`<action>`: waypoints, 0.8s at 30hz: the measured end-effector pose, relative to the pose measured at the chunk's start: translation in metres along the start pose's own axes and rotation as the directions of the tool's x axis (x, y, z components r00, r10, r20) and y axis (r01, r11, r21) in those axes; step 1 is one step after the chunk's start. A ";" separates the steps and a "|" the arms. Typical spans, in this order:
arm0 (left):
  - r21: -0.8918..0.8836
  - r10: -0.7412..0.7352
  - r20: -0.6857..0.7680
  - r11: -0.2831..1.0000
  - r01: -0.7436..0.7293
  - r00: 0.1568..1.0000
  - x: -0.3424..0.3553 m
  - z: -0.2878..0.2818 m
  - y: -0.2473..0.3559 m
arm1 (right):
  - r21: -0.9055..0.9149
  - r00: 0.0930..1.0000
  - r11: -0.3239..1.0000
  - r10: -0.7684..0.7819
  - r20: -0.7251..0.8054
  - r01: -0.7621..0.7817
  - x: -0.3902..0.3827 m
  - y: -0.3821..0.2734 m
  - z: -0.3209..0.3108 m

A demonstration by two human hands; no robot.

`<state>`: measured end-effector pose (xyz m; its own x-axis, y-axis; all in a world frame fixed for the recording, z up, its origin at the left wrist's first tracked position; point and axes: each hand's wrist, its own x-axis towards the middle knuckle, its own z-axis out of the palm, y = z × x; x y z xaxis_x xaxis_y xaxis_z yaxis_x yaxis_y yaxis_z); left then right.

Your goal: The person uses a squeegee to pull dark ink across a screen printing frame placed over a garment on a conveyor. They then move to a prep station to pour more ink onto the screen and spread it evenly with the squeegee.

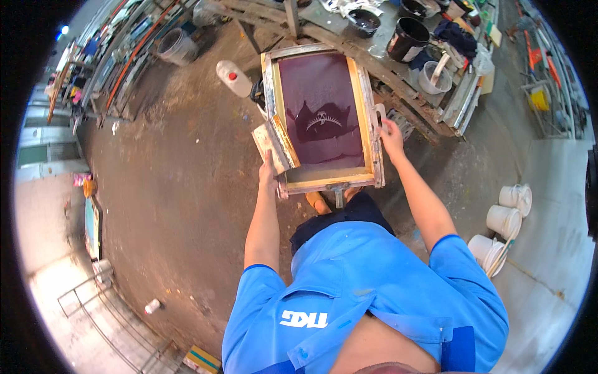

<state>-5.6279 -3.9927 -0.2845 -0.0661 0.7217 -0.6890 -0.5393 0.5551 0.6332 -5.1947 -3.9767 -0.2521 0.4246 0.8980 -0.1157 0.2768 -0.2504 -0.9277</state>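
A screen-printing frame (321,118) with a dark maroon mesh and a pale, crown-like design is in front of my body. Its wooden border is smeared with paint. My left hand (268,171) is closed on a paint-stained squeegee (273,142) with a pale flat side and a yellowish wooden edge, which overlaps the frame's left border. My right hand (391,140) grips the right border of the frame, beside a small pale curved piece (380,115). The undersides of both hands are hidden.
Beyond the frame, a cluttered wooden table (374,65) holds a black bucket (408,40), a black basin (363,23) and a clear tub (435,78). A white jug (233,78) with a red cap stands left of the frame. White buckets (503,220) line the right wall.
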 end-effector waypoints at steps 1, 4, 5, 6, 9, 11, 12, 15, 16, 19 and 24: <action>0.019 -0.005 0.006 1.000 0.005 1.000 0.011 0.002 0.004 | -0.031 1.000 0.999 0.016 -0.023 -0.016 -0.019 0.006 -0.006; 0.069 -0.037 -0.026 0.997 0.039 0.999 0.020 -0.014 -0.002 | -0.314 0.996 0.947 -0.088 -0.034 0.073 -0.099 0.027 -0.029; 0.083 -0.036 -0.012 0.996 0.036 0.999 0.024 -0.007 0.001 | -0.384 0.995 0.921 -0.093 -0.035 0.073 -0.131 0.043 -0.042; 0.090 -0.028 -0.008 0.996 0.029 1.000 0.028 -0.004 0.003 | -0.373 0.998 0.927 -0.045 -0.038 0.028 -0.166 0.054 -0.053; 0.133 0.055 0.042 0.989 -0.060 0.998 0.031 0.002 0.004 | -0.358 0.892 0.825 0.449 -0.056 -0.438 -0.268 0.112 -0.091; 0.202 0.067 -0.005 0.977 -0.064 0.998 0.018 0.009 0.018 | -0.506 0.872 0.754 0.490 0.007 -0.419 -0.324 0.163 -0.122; 0.186 0.114 -0.012 0.976 -0.110 0.993 0.017 0.004 0.020 | -0.515 0.837 0.738 0.542 0.068 -0.436 -0.343 0.174 -0.134; 0.365 0.173 -0.063 0.921 -0.138 0.983 0.031 -0.002 0.037 | -0.538 0.747 0.691 0.645 0.158 -0.483 -0.369 0.167 -0.138; 0.443 0.190 -0.047 0.884 -0.150 0.981 0.037 0.005 0.049 | -0.517 0.740 0.691 0.655 0.152 -0.506 -0.370 0.161 -0.128; 0.495 0.192 -0.087 0.860 -0.125 0.978 0.064 -0.024 0.037 | -0.544 0.735 0.677 0.661 0.152 -0.496 -0.337 0.112 -0.114; 0.310 0.190 -0.014 0.934 -0.177 0.982 0.078 -0.017 0.030 | -0.507 0.738 0.682 0.663 0.126 -0.526 -0.315 0.074 -0.096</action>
<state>-5.6636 -3.9265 -0.3250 -0.1788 0.8084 -0.5608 -0.2317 0.5194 0.8225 -5.2255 -4.3125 -0.2504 0.3881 0.5422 -0.7452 0.4026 -0.8271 -0.3922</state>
